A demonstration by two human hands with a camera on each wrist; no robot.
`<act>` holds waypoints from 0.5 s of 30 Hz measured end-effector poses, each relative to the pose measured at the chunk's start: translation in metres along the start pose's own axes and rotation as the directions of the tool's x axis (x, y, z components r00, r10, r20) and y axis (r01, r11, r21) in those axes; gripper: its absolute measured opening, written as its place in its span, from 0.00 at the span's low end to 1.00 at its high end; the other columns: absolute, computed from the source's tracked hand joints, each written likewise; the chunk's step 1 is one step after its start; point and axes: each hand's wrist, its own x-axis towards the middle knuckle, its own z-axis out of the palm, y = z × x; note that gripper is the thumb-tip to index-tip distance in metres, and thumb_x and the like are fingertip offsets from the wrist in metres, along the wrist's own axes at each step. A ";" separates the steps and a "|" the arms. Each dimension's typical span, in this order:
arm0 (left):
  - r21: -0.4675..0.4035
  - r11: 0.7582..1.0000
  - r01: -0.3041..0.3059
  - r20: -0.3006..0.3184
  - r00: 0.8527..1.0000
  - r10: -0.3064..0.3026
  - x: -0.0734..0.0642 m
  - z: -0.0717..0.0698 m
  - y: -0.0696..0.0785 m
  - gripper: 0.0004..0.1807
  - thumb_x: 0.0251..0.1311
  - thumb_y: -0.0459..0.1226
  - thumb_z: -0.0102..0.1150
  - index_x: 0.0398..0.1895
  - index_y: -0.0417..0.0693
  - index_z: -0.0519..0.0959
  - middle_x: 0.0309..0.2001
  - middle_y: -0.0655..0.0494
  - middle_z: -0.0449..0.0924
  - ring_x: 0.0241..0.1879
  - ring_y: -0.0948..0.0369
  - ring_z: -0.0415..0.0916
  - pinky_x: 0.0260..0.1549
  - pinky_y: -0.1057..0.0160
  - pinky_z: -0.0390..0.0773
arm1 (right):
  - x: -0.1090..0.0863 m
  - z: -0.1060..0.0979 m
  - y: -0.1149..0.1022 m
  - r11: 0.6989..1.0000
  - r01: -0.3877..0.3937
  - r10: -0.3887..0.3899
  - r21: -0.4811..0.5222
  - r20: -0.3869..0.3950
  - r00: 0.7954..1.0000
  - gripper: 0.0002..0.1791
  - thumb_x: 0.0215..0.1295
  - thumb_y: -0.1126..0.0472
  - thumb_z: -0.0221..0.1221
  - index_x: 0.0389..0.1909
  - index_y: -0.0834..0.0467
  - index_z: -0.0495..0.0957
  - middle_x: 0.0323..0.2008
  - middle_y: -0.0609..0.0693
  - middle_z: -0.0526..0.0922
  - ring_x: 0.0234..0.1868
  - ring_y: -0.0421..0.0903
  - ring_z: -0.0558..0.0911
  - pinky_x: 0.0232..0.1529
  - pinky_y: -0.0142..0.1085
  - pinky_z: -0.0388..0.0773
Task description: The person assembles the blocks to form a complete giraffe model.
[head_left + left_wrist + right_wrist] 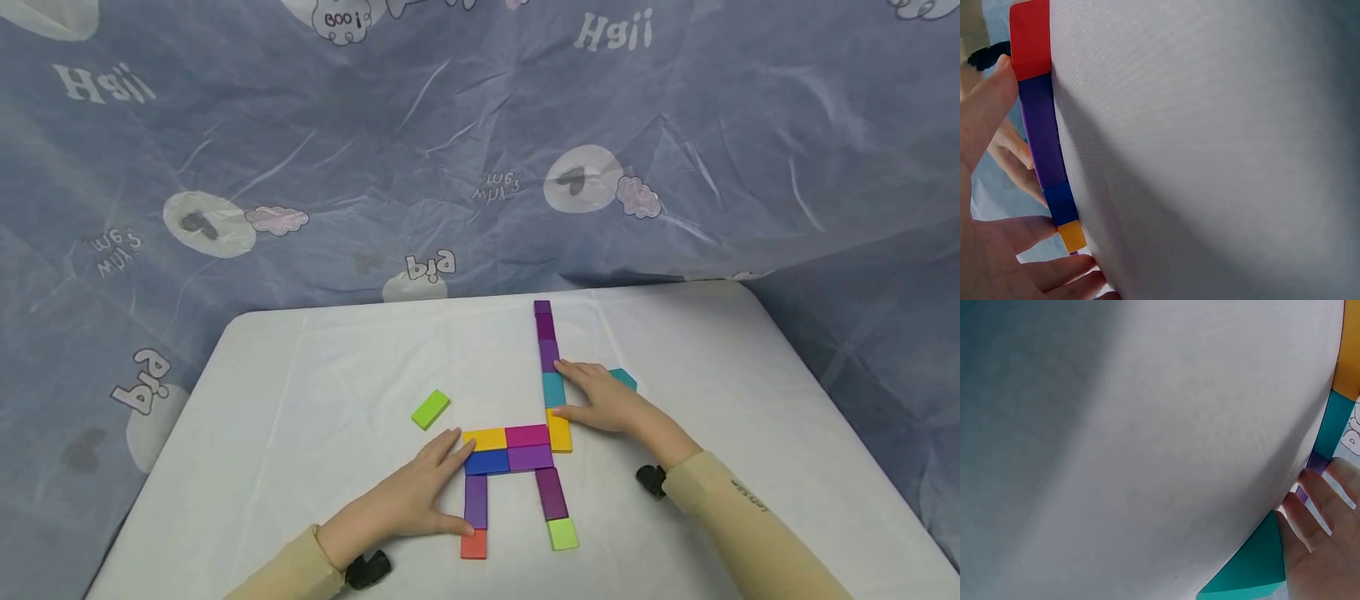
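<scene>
Flat coloured blocks lie edge to edge on the white table in a four-legged-looking figure. My left hand (416, 496) spreads along its left side. The thumb touches where the red block (473, 545) meets a violet block (476, 502), and the index finger reaches the blue block (487, 461) and yellow block (484, 439). My right hand (603, 398) lies beside the tall column. Its thumb touches the orange-yellow block (558, 432) below the teal block (553, 390), and its index fingertip is at a purple block (549, 356). Neither hand wraps round a block.
A loose green block (431, 409) lies left of the figure. A teal angled block (1247, 565) sits beside the right hand, partly hidden behind it in the head view. Magenta (527, 435) and light green (562, 534) blocks belong to the figure. A patterned blue cloth (480, 150) hangs behind the table.
</scene>
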 end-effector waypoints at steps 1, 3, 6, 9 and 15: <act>0.000 1.000 0.004 0.006 1.000 -0.004 0.000 0.000 0.000 0.61 0.45 0.67 0.68 0.79 0.53 0.52 0.79 0.47 0.44 0.78 0.49 0.45 0.67 0.45 0.66 | 0.000 0.000 0.000 1.000 0.001 -0.001 0.001 0.001 1.000 0.48 0.62 0.37 0.61 0.77 0.54 0.55 0.74 0.60 0.61 0.73 0.63 0.60 0.68 0.62 0.62; -0.004 1.000 0.012 0.018 1.000 -0.012 0.000 -0.001 0.001 0.60 0.45 0.67 0.67 0.79 0.54 0.52 0.79 0.48 0.44 0.78 0.49 0.44 0.67 0.45 0.66 | 0.000 0.001 0.000 1.000 0.005 -0.005 -0.003 0.000 1.000 0.48 0.62 0.37 0.61 0.76 0.55 0.56 0.74 0.60 0.61 0.73 0.63 0.60 0.68 0.63 0.62; -0.005 1.000 0.009 0.023 1.000 -0.009 0.000 -0.002 0.002 0.61 0.45 0.67 0.67 0.79 0.53 0.52 0.79 0.47 0.45 0.78 0.49 0.44 0.68 0.44 0.66 | -0.001 0.000 0.000 1.000 0.003 -0.003 0.006 -0.002 1.000 0.47 0.62 0.38 0.61 0.76 0.55 0.56 0.74 0.60 0.61 0.73 0.63 0.60 0.68 0.63 0.61; -0.002 1.000 0.004 0.018 1.000 -0.004 -0.001 -0.003 0.003 0.61 0.45 0.66 0.68 0.78 0.52 0.52 0.79 0.47 0.45 0.78 0.49 0.44 0.68 0.45 0.65 | -0.002 -0.001 -0.001 1.000 0.003 -0.003 0.023 -0.009 1.000 0.47 0.62 0.38 0.61 0.76 0.55 0.56 0.74 0.59 0.61 0.73 0.62 0.60 0.69 0.62 0.61; 0.008 1.000 0.000 0.016 1.000 0.000 -0.001 -0.003 0.002 0.60 0.45 0.66 0.68 0.78 0.52 0.52 0.79 0.47 0.45 0.78 0.49 0.44 0.67 0.45 0.66 | -0.009 -0.009 0.001 0.994 0.026 -0.016 0.103 -0.098 0.995 0.38 0.65 0.47 0.62 0.72 0.57 0.64 0.71 0.59 0.66 0.72 0.61 0.64 0.69 0.59 0.62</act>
